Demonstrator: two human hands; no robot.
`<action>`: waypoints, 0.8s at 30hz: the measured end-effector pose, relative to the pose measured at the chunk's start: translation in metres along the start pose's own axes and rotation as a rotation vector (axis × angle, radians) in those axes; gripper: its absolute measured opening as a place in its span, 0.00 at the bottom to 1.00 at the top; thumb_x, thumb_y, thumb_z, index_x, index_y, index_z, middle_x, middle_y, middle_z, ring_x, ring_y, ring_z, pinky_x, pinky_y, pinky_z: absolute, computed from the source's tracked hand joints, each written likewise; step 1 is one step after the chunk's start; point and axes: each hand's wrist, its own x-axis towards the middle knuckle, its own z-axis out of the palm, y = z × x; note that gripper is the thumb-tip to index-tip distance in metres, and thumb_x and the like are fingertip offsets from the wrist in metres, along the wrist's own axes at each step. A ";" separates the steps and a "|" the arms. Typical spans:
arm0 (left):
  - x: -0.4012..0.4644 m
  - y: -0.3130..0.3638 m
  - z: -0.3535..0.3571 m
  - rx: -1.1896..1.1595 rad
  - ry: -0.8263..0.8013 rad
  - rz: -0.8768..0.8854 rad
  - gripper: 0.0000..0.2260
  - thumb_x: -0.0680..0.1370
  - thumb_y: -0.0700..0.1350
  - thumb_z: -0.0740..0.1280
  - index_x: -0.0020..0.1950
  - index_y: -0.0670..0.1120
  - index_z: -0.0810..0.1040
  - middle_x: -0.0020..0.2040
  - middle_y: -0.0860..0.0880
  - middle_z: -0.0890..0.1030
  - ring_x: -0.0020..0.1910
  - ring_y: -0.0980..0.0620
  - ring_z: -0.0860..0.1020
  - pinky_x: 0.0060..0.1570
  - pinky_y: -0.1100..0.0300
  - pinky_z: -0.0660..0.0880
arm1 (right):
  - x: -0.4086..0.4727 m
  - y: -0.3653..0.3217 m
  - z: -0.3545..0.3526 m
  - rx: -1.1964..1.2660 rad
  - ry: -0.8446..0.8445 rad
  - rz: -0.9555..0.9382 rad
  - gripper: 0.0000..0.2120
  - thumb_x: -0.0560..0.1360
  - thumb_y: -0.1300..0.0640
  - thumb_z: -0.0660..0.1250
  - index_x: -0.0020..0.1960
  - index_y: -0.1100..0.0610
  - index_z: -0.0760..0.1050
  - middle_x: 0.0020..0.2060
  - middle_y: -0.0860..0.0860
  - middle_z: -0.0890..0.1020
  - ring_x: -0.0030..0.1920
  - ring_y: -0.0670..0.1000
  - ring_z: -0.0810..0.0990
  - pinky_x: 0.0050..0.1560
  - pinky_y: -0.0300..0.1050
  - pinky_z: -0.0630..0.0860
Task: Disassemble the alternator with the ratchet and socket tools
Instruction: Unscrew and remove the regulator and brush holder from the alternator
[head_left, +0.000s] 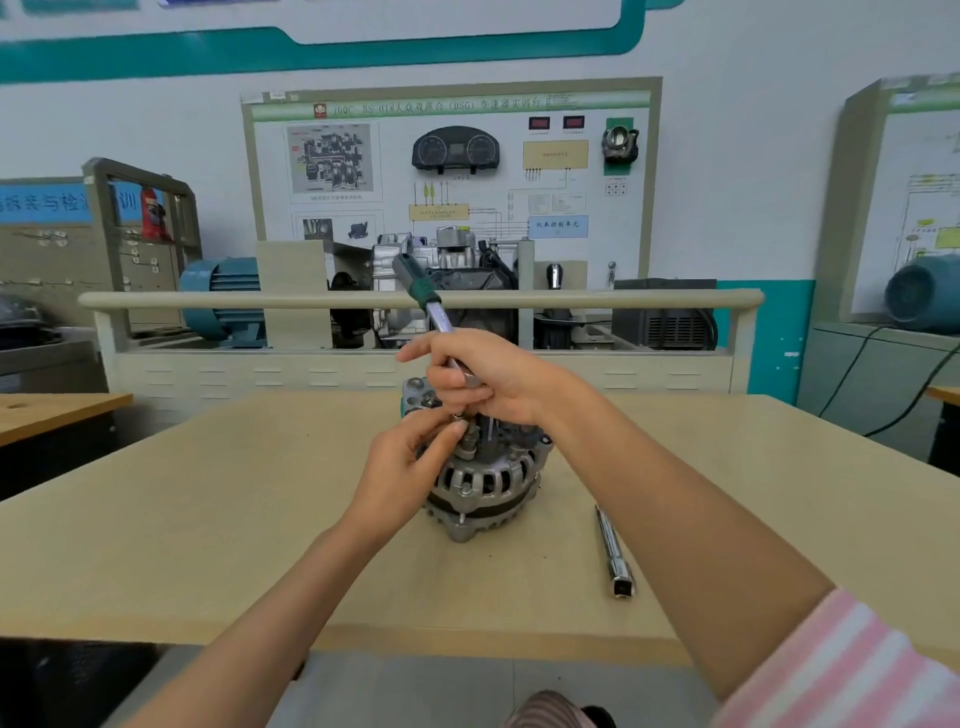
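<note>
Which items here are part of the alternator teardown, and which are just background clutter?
In the job:
alternator
ratchet, gripped by the right hand
left hand, fingers at the top fitting
extension bar, lying on the table

Just around:
training board
blue motor
transmission rig

both forearms are bare. a pink-and-white striped sleeve (852, 670) covers the right upper arm at five o'clock, and the same striped cloth (545, 712) shows at six o'clock, bottom edge.
</note>
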 end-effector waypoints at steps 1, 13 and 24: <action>0.001 -0.001 0.000 0.007 0.003 0.019 0.06 0.77 0.45 0.64 0.47 0.49 0.81 0.40 0.47 0.81 0.41 0.50 0.78 0.44 0.54 0.73 | 0.001 0.001 0.003 0.037 0.063 -0.011 0.12 0.76 0.65 0.52 0.49 0.59 0.74 0.20 0.45 0.65 0.18 0.43 0.55 0.21 0.36 0.57; 0.002 -0.002 0.000 0.039 -0.011 0.042 0.06 0.78 0.41 0.64 0.46 0.50 0.79 0.38 0.49 0.79 0.38 0.55 0.74 0.40 0.60 0.70 | 0.009 0.010 0.020 0.295 0.532 -0.011 0.07 0.79 0.61 0.54 0.43 0.56 0.67 0.23 0.48 0.69 0.16 0.43 0.58 0.24 0.38 0.59; -0.002 0.003 0.000 0.026 0.027 0.082 0.23 0.74 0.30 0.64 0.45 0.62 0.77 0.40 0.66 0.81 0.42 0.67 0.76 0.41 0.73 0.70 | 0.006 0.030 0.052 0.580 0.982 -0.347 0.12 0.82 0.57 0.53 0.40 0.56 0.63 0.26 0.51 0.70 0.18 0.41 0.65 0.21 0.33 0.63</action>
